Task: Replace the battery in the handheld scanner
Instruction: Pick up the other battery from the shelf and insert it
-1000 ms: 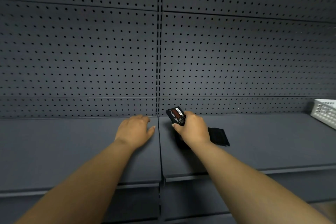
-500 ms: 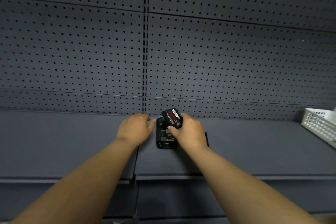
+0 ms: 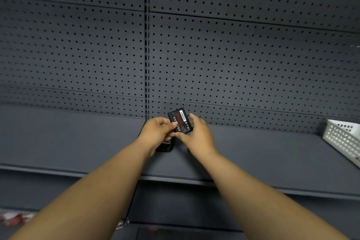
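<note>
Both your hands meet on the battery (image 3: 180, 122) in the head view: your right hand (image 3: 196, 134) pinches its right edge and lower corner between thumb and fingers, and your left hand (image 3: 156, 132) closes thumb and fingertips on its left edge. You hold it raised above the shelf (image 3: 78, 142), tilted, label side toward you, with the pegboard (image 3: 233, 64) behind it.

Your scanner (image 3: 165, 147) lies on the shelf directly beneath your hands; only its dark near end shows below your left wrist, so you cannot read the open bay from here. A white basket (image 3: 342, 138) sits well apart at the far right.

To seat the battery well, it seems best to free your left hand and use it to steady the scanner body against the shelf. Turn the battery so its contact end faces the contacts in the bay; which end that is cannot be told at this size, so check before lowering. Set the contact edge in first at a shallow angle, then press the opposite edge flat. Forcing it skewed risks bending the contacts or jamming it.
</note>
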`<state>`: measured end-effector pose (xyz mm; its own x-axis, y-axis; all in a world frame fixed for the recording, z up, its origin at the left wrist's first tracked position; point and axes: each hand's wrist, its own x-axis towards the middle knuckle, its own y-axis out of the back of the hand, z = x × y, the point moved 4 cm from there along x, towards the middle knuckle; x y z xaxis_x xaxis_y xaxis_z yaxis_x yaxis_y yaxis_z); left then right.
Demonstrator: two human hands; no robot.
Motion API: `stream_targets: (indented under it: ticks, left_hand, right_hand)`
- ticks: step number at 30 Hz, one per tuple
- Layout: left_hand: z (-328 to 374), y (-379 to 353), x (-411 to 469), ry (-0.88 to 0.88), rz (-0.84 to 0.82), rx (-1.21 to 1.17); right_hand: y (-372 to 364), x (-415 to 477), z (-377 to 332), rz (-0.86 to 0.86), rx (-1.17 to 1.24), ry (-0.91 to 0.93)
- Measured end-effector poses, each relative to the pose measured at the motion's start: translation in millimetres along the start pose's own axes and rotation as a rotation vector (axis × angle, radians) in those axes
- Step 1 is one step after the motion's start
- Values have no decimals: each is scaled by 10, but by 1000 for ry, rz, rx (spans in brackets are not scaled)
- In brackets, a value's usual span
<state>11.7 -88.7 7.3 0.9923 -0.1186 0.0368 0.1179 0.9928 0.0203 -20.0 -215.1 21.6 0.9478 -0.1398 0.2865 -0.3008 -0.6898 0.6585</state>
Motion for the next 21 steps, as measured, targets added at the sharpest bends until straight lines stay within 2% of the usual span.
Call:
stream_targets:
  ticks: [3,6,10,15,21]
  left_hand:
    - [59,91,-21,-70,-20,98]
    - [140,196,-27,-158,-65,183]
    - [209,283,-3,-225,-108,231]
    - [183,382,65,-228,-116,260]
    - [134,459,185,-129,-71,183]
  right_hand:
    - [-21,67,69,-42,268,-102]
    - [-50,87,88,-94,464,-127]
    - [-85,103,61,-113,541,-137]
    - [-180,160,53,-106,564,-141]
    - [-331,233,-4,-121,750,-211]
